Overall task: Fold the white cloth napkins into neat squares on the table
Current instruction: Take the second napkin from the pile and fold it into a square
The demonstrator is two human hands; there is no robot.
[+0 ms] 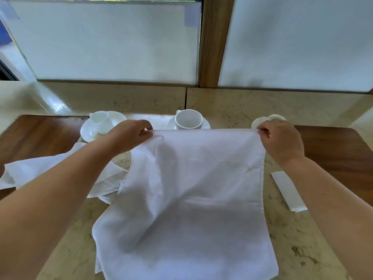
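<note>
The task was at an early stage: the left hand and right hand each held in a pinching grip 1 far corner of the napkin, spread unfolded on the bench, while a crumpled pile of napkins waited at the left.

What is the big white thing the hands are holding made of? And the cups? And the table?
The napkin looks like woven cloth: matte, soft, creased, with a stitched hem. The middle cup and its saucer look like glazed ceramic: smooth, white and shiny. The table looks like polished stone, beige with dark veins, though it could be an imitation.
</note>
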